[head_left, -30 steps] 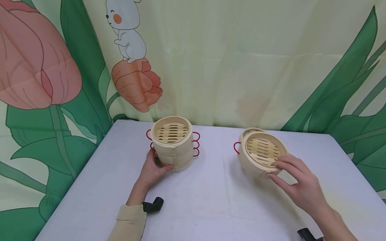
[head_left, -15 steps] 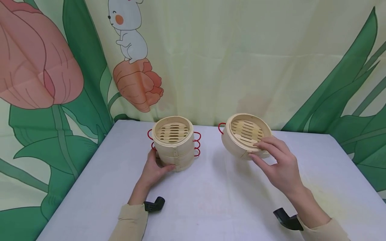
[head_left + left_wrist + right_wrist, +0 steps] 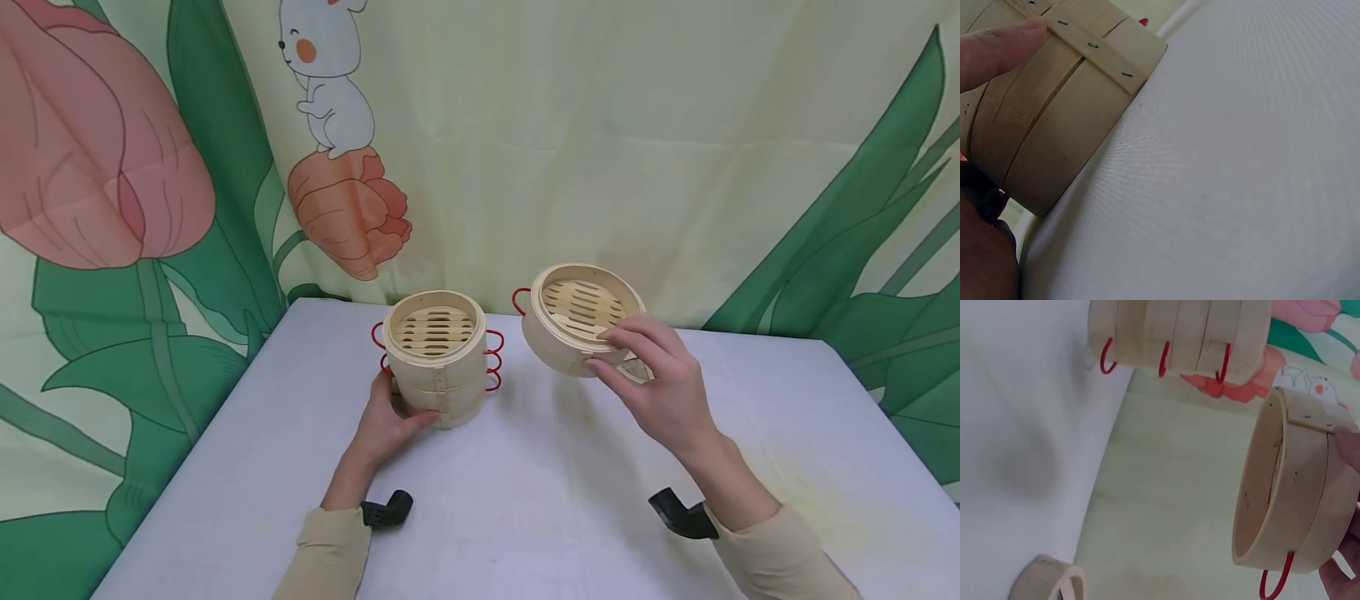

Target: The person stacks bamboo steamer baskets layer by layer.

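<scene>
A stack of round bamboo steamer baskets with red loop handles stands on the white table, left of centre. My left hand grips its lower left side, thumb across the front, the other fingers mostly hidden behind. The left wrist view shows that thumb on the stapled seam strip. My right hand holds a single bamboo steamer basket by its near right rim, tilted and raised above the table, right of the stack. In the right wrist view the held basket shows its open underside and one red handle.
Behind the right hand, another light bamboo round piece shows partly; the right wrist view has it on the table. The white tabletop ends at a patterned curtain. Black wrist cameras sit on both wrists.
My right hand has lifted the steamer basket and carried it left and away from me, closer to the stack. The left hand keeps its place on the stack.
</scene>
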The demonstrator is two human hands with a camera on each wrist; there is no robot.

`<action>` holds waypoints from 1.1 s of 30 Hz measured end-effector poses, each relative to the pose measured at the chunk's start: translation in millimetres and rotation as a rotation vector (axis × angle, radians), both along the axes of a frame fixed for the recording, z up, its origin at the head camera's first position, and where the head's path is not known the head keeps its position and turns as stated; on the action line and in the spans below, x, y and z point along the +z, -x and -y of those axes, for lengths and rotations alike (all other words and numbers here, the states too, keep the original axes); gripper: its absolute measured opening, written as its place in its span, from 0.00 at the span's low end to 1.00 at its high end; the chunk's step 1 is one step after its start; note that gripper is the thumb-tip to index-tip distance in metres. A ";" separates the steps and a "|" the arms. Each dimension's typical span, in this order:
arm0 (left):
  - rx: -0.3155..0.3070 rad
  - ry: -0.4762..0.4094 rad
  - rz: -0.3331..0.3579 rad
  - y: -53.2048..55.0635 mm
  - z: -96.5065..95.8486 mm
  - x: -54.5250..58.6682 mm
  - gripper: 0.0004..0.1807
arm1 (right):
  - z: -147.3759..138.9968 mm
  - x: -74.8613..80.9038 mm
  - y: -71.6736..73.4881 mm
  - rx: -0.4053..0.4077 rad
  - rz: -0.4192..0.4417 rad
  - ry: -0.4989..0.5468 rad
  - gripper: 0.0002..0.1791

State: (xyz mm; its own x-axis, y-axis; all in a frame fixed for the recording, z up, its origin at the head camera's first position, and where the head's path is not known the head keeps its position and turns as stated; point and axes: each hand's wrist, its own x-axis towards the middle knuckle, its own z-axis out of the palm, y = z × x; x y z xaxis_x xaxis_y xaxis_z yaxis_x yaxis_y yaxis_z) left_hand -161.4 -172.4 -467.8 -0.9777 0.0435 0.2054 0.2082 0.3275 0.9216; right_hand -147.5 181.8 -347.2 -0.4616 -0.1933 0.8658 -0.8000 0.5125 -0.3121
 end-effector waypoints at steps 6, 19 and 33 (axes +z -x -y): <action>0.004 0.015 0.001 1.0 0.3 -0.9 0.57 | 11.2 7.0 8.2 0.025 -0.008 0.002 0.22; 0.010 0.038 -0.002 0.3 0.5 -0.7 0.58 | 59.4 24.8 23.4 0.095 -0.013 -0.015 0.19; 0.000 0.033 -0.016 1.2 0.2 -1.5 0.57 | 106.4 30.5 34.5 0.141 -0.001 -0.059 0.17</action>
State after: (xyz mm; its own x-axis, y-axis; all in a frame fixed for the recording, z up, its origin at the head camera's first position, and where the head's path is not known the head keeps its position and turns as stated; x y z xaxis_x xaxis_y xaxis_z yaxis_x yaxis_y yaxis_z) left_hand -162.6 -172.6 -469.2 -0.9744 0.0505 0.2192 0.2226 0.3572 0.9071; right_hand -182.1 75.4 -316.7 -0.4252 -0.3071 0.8514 -0.8658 0.4120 -0.2838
